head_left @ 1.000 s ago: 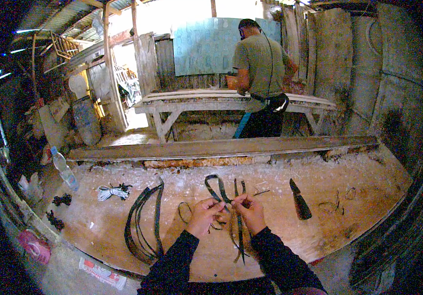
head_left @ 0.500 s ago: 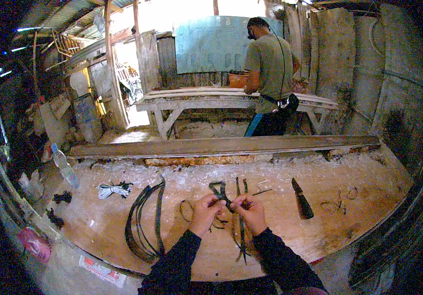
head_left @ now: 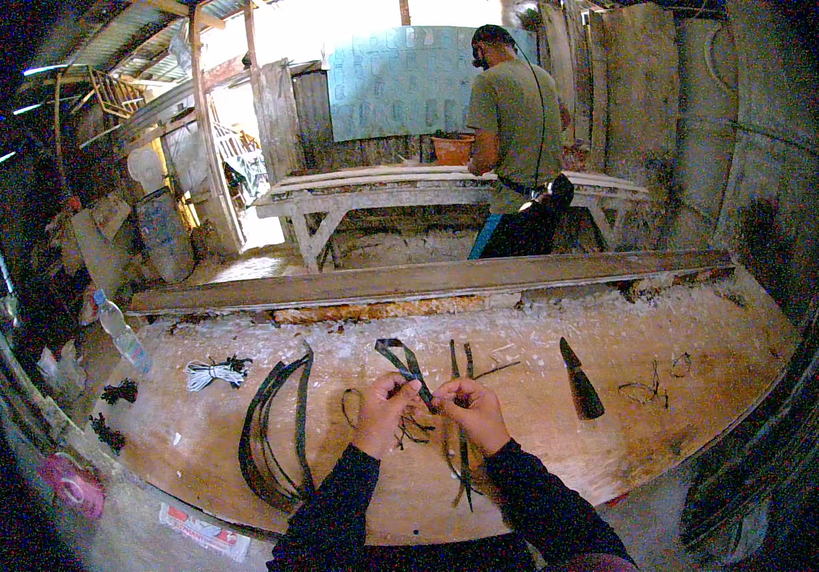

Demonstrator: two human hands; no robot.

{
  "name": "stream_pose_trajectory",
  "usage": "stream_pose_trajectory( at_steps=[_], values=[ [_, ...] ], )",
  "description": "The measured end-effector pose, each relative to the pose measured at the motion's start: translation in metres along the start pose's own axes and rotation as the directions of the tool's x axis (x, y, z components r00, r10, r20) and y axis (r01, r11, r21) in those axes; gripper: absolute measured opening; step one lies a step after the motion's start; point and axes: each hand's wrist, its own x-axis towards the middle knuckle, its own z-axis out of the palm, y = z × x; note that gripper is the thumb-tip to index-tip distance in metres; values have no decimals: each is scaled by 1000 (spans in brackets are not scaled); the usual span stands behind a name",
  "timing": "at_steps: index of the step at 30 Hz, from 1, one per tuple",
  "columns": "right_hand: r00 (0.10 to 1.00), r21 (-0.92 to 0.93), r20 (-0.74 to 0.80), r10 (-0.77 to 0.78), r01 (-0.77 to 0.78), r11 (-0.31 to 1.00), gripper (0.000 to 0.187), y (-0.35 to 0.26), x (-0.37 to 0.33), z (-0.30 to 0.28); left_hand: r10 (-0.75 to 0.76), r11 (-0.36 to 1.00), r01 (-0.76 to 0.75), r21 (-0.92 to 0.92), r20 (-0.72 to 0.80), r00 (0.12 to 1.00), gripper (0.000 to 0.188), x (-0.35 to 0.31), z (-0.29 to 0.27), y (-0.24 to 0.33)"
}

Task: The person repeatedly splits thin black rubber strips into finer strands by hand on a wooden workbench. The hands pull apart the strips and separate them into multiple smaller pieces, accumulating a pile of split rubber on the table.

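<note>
A flat black strip [head_left: 413, 362], bent into a loop, is pinched between my two hands above the wooden table [head_left: 533, 477]. The fingers of my left hand [head_left: 385, 417] are closed on it just below the loop. Those of my right hand [head_left: 476, 415] are closed on its lower end, close beside the left. Under and beside the right hand lie several narrow dark strips [head_left: 466, 467]. Some thin dark scraps [head_left: 416, 431] are next to the left hand. A curved bundle of long black strips [head_left: 303, 410] rests left of my left forearm.
On the right lie a dark tapered knife-like tool [head_left: 583, 389] and thin loose strands [head_left: 655, 389]. A white cord bundle [head_left: 211, 375], small black bundles [head_left: 121, 392] and a plastic bottle [head_left: 121, 330] are at left. Beyond the raised board [head_left: 428, 283], a person [head_left: 522, 124] stands at another bench [head_left: 371, 195].
The strip's loop has opened wider and shifted left. My hands have moved slightly left, with the right fingers now lower along the strip. The view has shifted a little.
</note>
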Motion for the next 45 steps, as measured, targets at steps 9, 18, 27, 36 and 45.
stream_pose_trajectory(
  at_steps=[9, 18, 27, 36, 45],
  values=[
    [1000, 35, 16, 2, -3, 999, 12, -1, -1, 3, 95, 995, -94, -40, 26, 995, 12, 3, -3, -6],
    [999, -64, 10, 49, -49, 997, 10, 18, 6, -5, -38, 942, 60, -330, 72, 997, 9, 1, -1, -12],
    [990, 233, 60, 128, -139, 963, 7, 5, 3, -2, -31, 886, 98, -453, 153, 988, 11, 1, 2, -15],
    [980, 321, 15, 199, -193, 927, 7, -14, -1, 1, 99, 978, -65, -196, 172, 980, 15, 2, 3, -21],
    [980, 323, 32, 194, -194, 926, 6, -11, -3, 2, 62, 973, -6, -232, 236, 970, 12, 0, 1, -14]
  ],
)
